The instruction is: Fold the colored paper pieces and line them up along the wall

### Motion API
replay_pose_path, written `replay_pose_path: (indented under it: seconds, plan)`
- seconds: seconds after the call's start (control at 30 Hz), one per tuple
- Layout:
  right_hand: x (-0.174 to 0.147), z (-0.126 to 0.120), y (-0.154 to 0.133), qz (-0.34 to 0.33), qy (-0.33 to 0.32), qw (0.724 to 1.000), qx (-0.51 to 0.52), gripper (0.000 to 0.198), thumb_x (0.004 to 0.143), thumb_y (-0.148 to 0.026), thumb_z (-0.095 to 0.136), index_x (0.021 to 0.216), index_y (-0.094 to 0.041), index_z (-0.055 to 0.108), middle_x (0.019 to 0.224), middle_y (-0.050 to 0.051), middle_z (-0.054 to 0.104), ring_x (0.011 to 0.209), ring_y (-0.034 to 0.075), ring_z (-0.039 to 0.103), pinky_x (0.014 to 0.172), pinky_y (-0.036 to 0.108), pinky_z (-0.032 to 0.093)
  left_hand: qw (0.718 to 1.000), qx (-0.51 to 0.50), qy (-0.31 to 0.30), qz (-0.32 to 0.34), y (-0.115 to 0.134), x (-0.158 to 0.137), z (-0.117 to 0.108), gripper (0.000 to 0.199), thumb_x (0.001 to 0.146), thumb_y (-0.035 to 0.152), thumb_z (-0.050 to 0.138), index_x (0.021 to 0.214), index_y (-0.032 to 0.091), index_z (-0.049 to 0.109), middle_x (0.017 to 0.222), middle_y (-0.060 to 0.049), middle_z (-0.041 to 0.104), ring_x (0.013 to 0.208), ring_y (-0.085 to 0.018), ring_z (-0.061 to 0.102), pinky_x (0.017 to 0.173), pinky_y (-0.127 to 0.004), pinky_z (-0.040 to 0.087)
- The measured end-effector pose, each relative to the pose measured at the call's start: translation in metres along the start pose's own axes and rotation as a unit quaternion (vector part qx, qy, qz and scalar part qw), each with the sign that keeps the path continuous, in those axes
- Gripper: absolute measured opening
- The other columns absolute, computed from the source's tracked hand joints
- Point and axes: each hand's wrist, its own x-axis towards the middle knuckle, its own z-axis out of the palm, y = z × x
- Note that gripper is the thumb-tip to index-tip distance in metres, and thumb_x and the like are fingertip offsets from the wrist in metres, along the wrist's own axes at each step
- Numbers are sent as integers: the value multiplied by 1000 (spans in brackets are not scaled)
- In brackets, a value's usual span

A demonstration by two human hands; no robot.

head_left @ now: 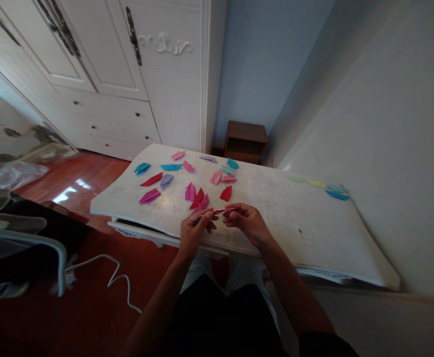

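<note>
Over white table [279, 208], left fingers [203, 220] pinch folded reddish paper [219, 211]; right fingers [238, 207] grip its other end.

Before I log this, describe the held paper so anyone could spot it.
Find the white table. By its near edge, the left hand and right hand hold a reddish folded paper. The other papers lie on the table; only this is held.
</note>
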Motion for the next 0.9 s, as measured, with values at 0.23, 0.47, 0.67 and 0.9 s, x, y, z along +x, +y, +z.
replay_pose_path:
  seconds: [0.23,0.47,0.67,0.9]
  plan:
    - [-15,-10,-9,-112,59,983,-137,25,74,-43,75,79,-19,74,65,2,69,56,14,63,51,26,52,999,7,-27,-34,7,4,28,40,77,51,68,71,12,67,58,-6,68,40,-9,54,38,-19,37]
    - [-28,-32,-15,-160,163,961,-157,26,77,-45,72,76,-19,71,60,1,67,52,14,60,49,26,51,998,-7,-63,-10,8,5,65,33,79,46,69,83,14,67,63,-4,70,43,-10,57,40,-18,40]
    - [-41,-63,-24,-165,172,961,-143,27,80,-46,69,77,-19,68,65,2,67,56,14,62,51,26,51,995,-9,-100,-14,8,4,99,30,80,43,68,87,14,66,64,-2,69,44,-9,57,40,-18,39]
    - [-57,-114,-48,-185,225,947,-135,30,80,-49,69,77,-19,66,69,2,66,58,16,62,52,28,52,988,57,-141,2,-5,16,155,29,78,44,67,75,15,64,60,-1,66,41,-8,53,37,-18,35]
